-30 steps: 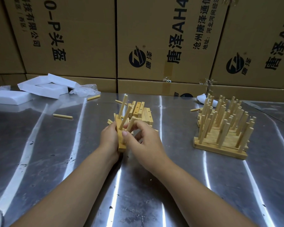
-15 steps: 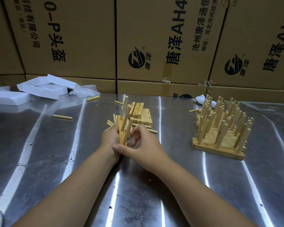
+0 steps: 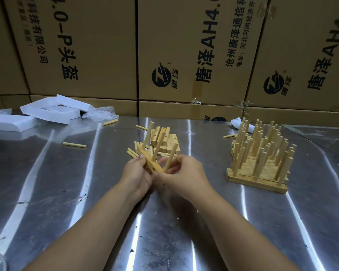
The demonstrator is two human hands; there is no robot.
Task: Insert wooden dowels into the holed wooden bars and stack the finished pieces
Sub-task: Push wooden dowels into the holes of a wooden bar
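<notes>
Fingers (image 3: 178, 161) of the right hand (image 3: 184, 178) are curled round the lower part of a pale, round dowel (image 3: 172, 153), pinching it just above the near end of a bar (image 3: 149, 161). The dowel leans up and to the right. Whether its foot sits in a hole cannot be told. The left hand (image 3: 137, 177) grips the bar from the left, thumb on its upper edge. The bar is a short, honey-coloured strip of wood, held off the steel table (image 3: 47, 192) at the centre of the frame and slanting away to the upper left. One open hole shows near its close end. Two more pegs (image 3: 149, 133) stand out of it farther along, beyond both sets of fingertips.

Behind the hands lie loose sticks (image 3: 133, 153) and a pile of bare bars (image 3: 167, 138). At centre right stands the stack of finished pieces (image 3: 260, 163), pegs pointing up. Single rods (image 3: 74, 145) lie at centre left, with white foam blocks (image 3: 53, 111) beyond them at the upper left.

Brown cartons (image 3: 98, 45) fill the top of the frame. Their dark print reads "唐泽 AH4.0", "头盔", "沧州唐泽通信" and "地址:河北河间", beside a round logo.
</notes>
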